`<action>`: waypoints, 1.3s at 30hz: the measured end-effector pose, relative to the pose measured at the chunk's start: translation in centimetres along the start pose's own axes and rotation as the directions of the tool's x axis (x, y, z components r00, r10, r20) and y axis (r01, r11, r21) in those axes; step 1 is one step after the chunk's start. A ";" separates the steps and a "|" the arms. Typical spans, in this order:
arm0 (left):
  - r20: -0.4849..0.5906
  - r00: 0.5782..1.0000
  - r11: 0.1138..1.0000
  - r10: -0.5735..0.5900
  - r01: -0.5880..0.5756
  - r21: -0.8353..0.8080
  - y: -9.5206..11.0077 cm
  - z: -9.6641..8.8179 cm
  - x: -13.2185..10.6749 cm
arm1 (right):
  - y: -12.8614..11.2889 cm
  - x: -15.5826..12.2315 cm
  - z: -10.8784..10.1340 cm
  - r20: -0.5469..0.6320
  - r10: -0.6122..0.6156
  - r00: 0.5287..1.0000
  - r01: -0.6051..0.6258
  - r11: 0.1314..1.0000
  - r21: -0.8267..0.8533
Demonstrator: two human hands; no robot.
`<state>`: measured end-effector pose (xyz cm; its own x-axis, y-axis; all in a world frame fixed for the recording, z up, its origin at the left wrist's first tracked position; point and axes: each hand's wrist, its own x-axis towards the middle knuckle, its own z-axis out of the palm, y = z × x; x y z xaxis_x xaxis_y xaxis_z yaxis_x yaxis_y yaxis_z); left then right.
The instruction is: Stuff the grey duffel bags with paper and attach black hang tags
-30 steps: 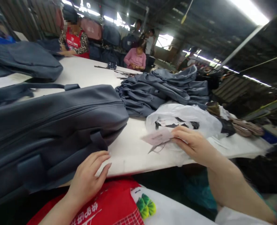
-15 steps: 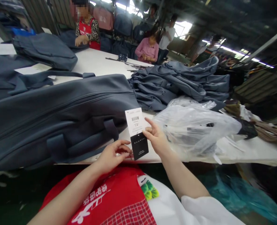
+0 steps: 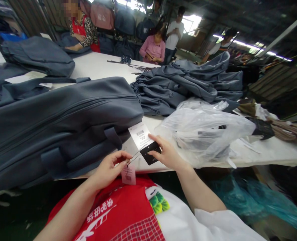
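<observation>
My right hand is closed on a black-and-white hang tag, thumb across its black lower half and index finger by the white part with a barcode. A thin dark string runs from the tag to my left hand, whose thumb and index finger pinch it. Below those fingertips hangs a small pale, see-through label with print on it. A large dark blue bag with a zip and straps lies on the table to the left, apart from both hands.
Crumpled clear plastic lies right of my hands on the white table. Behind it is a heap of blue bags. Another blue bag sits far left. Several people are across the table; teal plastic is low at right.
The tag has tilted and dropped slightly, and my right hand has gripped its lower half. My left hand has moved a little left, drawing the string out; the pale label now shows.
</observation>
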<state>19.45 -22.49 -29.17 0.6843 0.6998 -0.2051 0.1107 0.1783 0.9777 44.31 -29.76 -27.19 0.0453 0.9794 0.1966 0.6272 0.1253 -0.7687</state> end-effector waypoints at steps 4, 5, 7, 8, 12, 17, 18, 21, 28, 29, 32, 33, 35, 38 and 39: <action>0.124 0.992 0.998 0.000 0.008 -0.067 0.9 0.0 -0.5 | 0.0 -0.2 -0.5 -0.018 -0.055 0.998 0.053 0.993 -0.109; 0.172 0.985 0.993 -0.021 0.040 -0.108 1.1 0.2 -0.6 | -0.1 -0.2 -0.5 -0.012 -0.069 0.998 0.067 0.990 -0.128; 0.275 0.960 0.972 -0.048 0.109 -0.210 1.1 0.5 -0.8 | -0.1 -0.2 -0.5 0.006 -0.093 0.996 0.093 0.981 -0.168; 0.312 0.949 0.955 -0.048 0.135 -0.264 1.0 0.6 -0.9 | -0.1 -0.2 -0.5 0.015 -0.105 0.994 0.106 0.977 -0.186; 0.390 0.921 0.876 -0.003 0.191 -0.444 0.6 1.1 -1.0 | 0.0 -0.2 -0.5 -0.007 -0.171 0.985 0.164 0.956 -0.244; 0.381 0.924 0.842 0.024 0.187 -0.506 1.4 1.0 -0.7 | 0.7 0.2 -1.5 -0.085 -0.264 0.961 0.227 0.925 -0.306; 0.351 0.936 0.863 0.022 0.160 -0.480 1.6 0.8 -0.5 | 0.8 0.2 -1.9 -0.062 -0.252 0.966 0.224 0.931 -0.288; 0.244 0.969 0.925 0.032 0.063 -0.374 1.9 0.0 0.5 | 1.0 0.2 -3.5 0.077 -0.111 0.991 0.123 0.977 -0.176; 0.062 0.998 0.888 0.008 0.021 -0.460 1.5 -0.1 2.5 | 0.5 0.4 -2.5 0.391 -0.007 0.921 -0.159 0.907 0.391; 0.056 0.998 0.862 -0.022 0.047 -0.506 1.5 0.2 2.7 | 0.4 0.4 -1.1 0.378 -0.035 0.925 -0.162 0.864 0.477; 0.028 0.996 0.770 -0.082 0.081 -0.633 1.7 1.2 3.2 | 0.5 0.7 3.2 0.269 -0.103 0.958 -0.081 0.800 0.595; 0.008 0.996 0.741 -0.089 0.072 -0.667 1.7 1.5 3.3 | 0.6 0.7 4.4 0.235 -0.106 0.966 -0.061 0.792 0.607; -0.038 0.994 0.692 -0.101 0.043 -0.720 1.8 1.7 3.5 | 0.8 0.9 6.0 0.185 -0.087 0.979 -0.049 0.780 0.624; -0.089 0.991 0.648 -0.101 -0.003 -0.762 1.9 1.6 3.4 | 1.0 1.2 6.5 0.137 -0.089 0.987 -0.014 0.790 0.613; -0.097 0.991 0.639 -0.096 -0.013 -0.769 1.9 1.5 3.4 | 1.0 1.3 6.5 0.126 -0.099 0.987 0.004 0.800 0.600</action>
<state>23.08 -20.84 -27.94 0.5972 0.7433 -0.3016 -0.4928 0.6366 0.5931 39.97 -27.34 -31.64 -0.1153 0.9742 0.1938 0.0349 0.1990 -0.9794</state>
